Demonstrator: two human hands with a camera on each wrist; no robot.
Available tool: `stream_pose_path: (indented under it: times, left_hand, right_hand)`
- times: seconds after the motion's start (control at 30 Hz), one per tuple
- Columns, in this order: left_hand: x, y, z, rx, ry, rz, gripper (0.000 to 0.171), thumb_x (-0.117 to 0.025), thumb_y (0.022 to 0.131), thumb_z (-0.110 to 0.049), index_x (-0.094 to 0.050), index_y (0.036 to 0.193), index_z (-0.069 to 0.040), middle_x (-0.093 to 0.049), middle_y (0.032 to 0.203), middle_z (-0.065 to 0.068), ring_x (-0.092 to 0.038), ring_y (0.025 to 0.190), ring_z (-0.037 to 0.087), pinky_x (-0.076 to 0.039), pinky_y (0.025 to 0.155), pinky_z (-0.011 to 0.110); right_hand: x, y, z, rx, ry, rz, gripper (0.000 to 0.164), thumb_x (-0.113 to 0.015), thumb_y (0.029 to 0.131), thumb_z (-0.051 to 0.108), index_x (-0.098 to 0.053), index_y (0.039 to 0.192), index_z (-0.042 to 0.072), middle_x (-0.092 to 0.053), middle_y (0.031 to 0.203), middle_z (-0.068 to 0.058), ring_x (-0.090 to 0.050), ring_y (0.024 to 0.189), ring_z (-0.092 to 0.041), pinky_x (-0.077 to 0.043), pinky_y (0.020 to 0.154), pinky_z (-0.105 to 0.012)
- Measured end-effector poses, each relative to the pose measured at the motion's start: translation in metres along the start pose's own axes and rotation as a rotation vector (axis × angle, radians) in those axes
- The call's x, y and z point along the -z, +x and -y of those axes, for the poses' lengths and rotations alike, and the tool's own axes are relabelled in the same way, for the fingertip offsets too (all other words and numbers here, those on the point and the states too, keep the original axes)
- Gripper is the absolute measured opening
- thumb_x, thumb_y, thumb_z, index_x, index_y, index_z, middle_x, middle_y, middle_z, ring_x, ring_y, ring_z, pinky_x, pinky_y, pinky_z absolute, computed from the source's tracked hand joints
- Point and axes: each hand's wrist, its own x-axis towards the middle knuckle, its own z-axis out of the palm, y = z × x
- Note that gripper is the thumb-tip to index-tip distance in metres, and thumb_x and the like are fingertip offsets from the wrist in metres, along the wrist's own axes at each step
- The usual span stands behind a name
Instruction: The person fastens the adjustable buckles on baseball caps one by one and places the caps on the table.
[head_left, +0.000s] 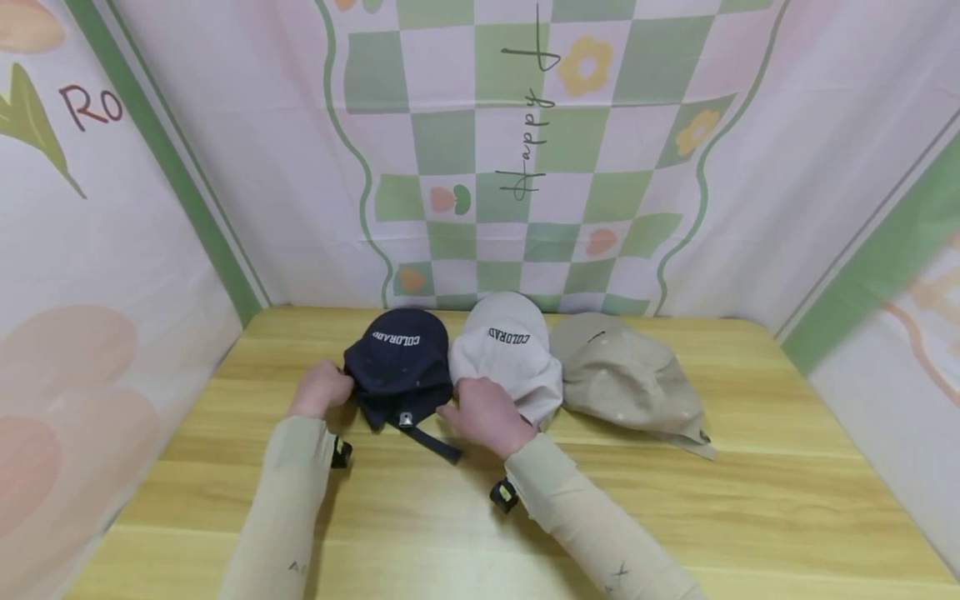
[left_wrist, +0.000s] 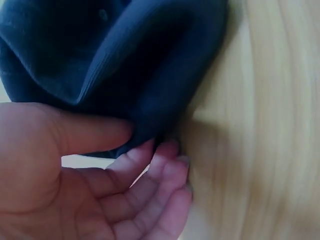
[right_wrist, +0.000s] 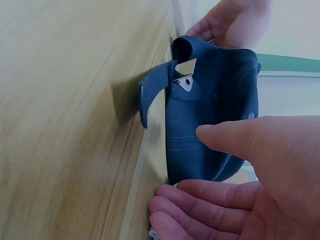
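Observation:
A navy baseball cap (head_left: 397, 350) with white lettering rests at the left of a row of three caps, its strap (head_left: 431, 442) and metal buckle (head_left: 406, 419) toward me. At its left side, my left hand (head_left: 324, 388) pinches the cap's lower edge between thumb and fingers, as the left wrist view shows close up. My right hand (head_left: 491, 414) is at the cap's right rear edge, in front of the light grey cap (head_left: 504, 333). In the right wrist view its thumb (right_wrist: 227, 137) overlaps the navy fabric, with the fingers loosely bent beside the cap's edge.
A khaki cap (head_left: 630, 375) lies to the right of the grey one, its strap end trailing on the wooden table (head_left: 675, 517). Behind the table's far edge hangs a checkered, flowered cloth (head_left: 525, 150). More printed cloth (head_left: 112, 275) forms the sides.

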Motion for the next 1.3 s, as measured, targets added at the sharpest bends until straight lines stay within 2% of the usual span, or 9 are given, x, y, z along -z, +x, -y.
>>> stream_pose_path:
  times: [0.13,0.23,0.47,0.57,0.67,0.8,0.93,1.07,1.3]
  left_hand:
    - [-0.001,0.003,-0.001,-0.040,-0.017,0.026,0.027,-0.040,0.092,-0.007,-0.060,0.095,0.011,-0.062,0.103,0.029,-0.058,0.089,0.037,-0.051,0.087,0.051]
    - [-0.001,0.003,-0.004,-0.062,-0.092,0.046,0.032,-0.036,0.094,-0.006,-0.059,0.099,0.015,-0.062,0.102,0.030,-0.060,0.091,0.038,-0.050,0.090,0.051]
    - [-0.001,0.005,-0.007,-0.092,-0.182,0.016,0.037,-0.034,0.100,-0.008,-0.054,0.109,0.021,-0.061,0.102,0.033,-0.060,0.097,0.042,-0.048,0.096,0.053]
    - [0.000,0.007,-0.009,-0.082,-0.233,-0.005,0.036,-0.033,0.102,-0.010,-0.050,0.110,0.021,-0.060,0.097,0.030,-0.062,0.090,0.039,-0.051,0.091,0.048]
    - [0.000,0.007,-0.012,-0.063,-0.330,-0.029,0.030,-0.034,0.104,-0.010,-0.048,0.104,0.016,-0.058,0.089,0.024,-0.064,0.072,0.028,-0.056,0.075,0.037]
    - [0.000,0.007,-0.018,-0.038,-0.457,-0.048,0.021,-0.035,0.106,-0.010,-0.044,0.098,0.008,-0.053,0.087,0.019,-0.058,0.055,0.016,-0.055,0.058,0.027]
    - [0.002,0.005,-0.026,-0.023,-0.565,-0.052,0.016,-0.035,0.108,-0.008,-0.041,0.097,0.002,-0.048,0.084,0.014,-0.054,0.055,0.013,-0.055,0.057,0.026]
    - [0.005,0.005,-0.030,-0.024,-0.630,-0.052,0.014,-0.035,0.108,-0.008,-0.040,0.097,0.000,-0.046,0.081,0.011,-0.052,0.056,0.012,-0.056,0.057,0.025]
    - [0.008,0.004,-0.037,-0.023,-0.706,-0.039,0.023,-0.033,0.109,-0.010,-0.041,0.118,0.010,-0.047,0.085,0.011,-0.053,0.062,0.012,-0.057,0.063,0.027]
  right_hand:
    - [-0.001,0.000,-0.001,0.003,0.008,0.006,0.032,-0.073,0.092,0.034,-0.060,0.072,0.012,-0.057,0.067,0.000,-0.056,0.063,-0.021,-0.050,0.062,-0.039]
    - [-0.001,0.000,-0.001,0.004,0.015,0.016,0.037,-0.073,0.093,0.036,-0.058,0.068,0.012,-0.053,0.062,0.002,-0.052,0.058,-0.019,-0.046,0.058,-0.037]
    - [-0.002,-0.001,0.000,0.014,0.035,0.004,0.046,-0.071,0.093,0.039,-0.054,0.061,0.011,-0.040,0.052,0.006,-0.044,0.049,-0.016,-0.037,0.048,-0.033]
    - [-0.002,-0.002,0.000,0.010,0.045,0.004,0.045,-0.071,0.093,0.040,-0.056,0.061,0.012,-0.044,0.053,0.006,-0.047,0.050,-0.016,-0.039,0.048,-0.033]
    - [-0.002,-0.002,0.001,0.002,0.044,0.012,0.043,-0.069,0.094,0.042,-0.058,0.062,0.014,-0.049,0.055,0.005,-0.050,0.052,-0.017,-0.042,0.050,-0.034]
    - [-0.003,-0.002,0.002,-0.002,0.043,0.025,0.043,-0.067,0.095,0.043,-0.060,0.063,0.016,-0.054,0.057,0.004,-0.053,0.054,-0.017,-0.044,0.051,-0.035]
    - [-0.003,-0.002,0.003,0.010,0.041,0.043,0.042,-0.065,0.097,0.043,-0.061,0.064,0.017,-0.055,0.058,0.003,-0.053,0.055,-0.018,-0.044,0.052,-0.035]
    - [-0.004,-0.001,0.005,0.018,0.015,0.051,0.036,-0.064,0.098,0.044,-0.070,0.076,0.015,-0.065,0.072,-0.001,-0.059,0.063,-0.019,-0.050,0.061,-0.037]
    - [-0.011,-0.002,0.005,0.073,-0.065,0.021,0.035,-0.061,0.099,0.042,-0.074,0.091,0.010,-0.073,0.092,-0.010,-0.069,0.083,-0.029,-0.056,0.068,-0.044]
